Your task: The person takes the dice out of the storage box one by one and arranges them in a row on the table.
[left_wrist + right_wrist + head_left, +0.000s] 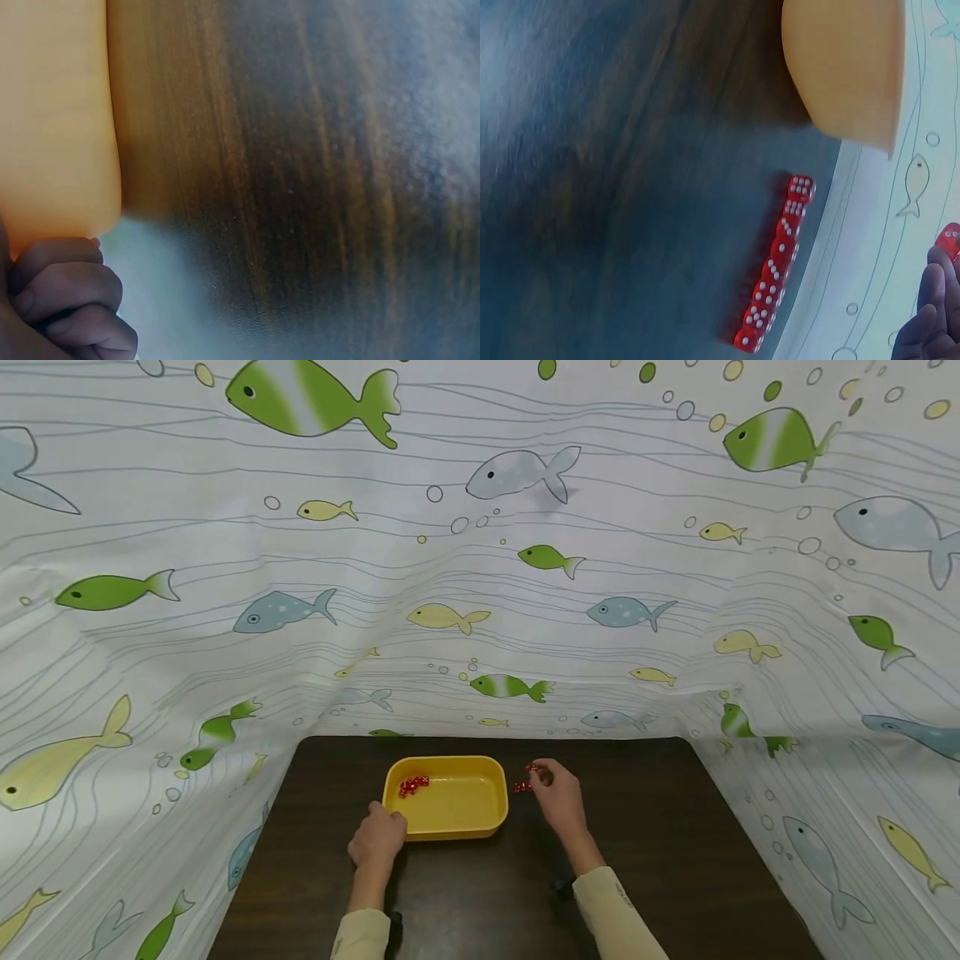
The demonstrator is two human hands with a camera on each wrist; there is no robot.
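Dark tabletop (675,860) lay beneath; my left hand (378,835) gripped the yellow tray (457,836), my right hand (558,797) pinched a die (948,238), best kept clear of the dice row (771,269) beside it.

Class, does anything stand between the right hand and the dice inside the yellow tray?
Yes: the tray's right wall rises between the right hand and the dice inside; above it, nothing visible blocks the way.

off to one side, the right hand (932,319) holds a red die (948,238); a straight row of red dice (769,279), white pips showing, lies on the dark wooden table (630,187), one end near the yellowish tub (847,71); beyond it i see a pale cloth (874,232) printed with fish and circles.
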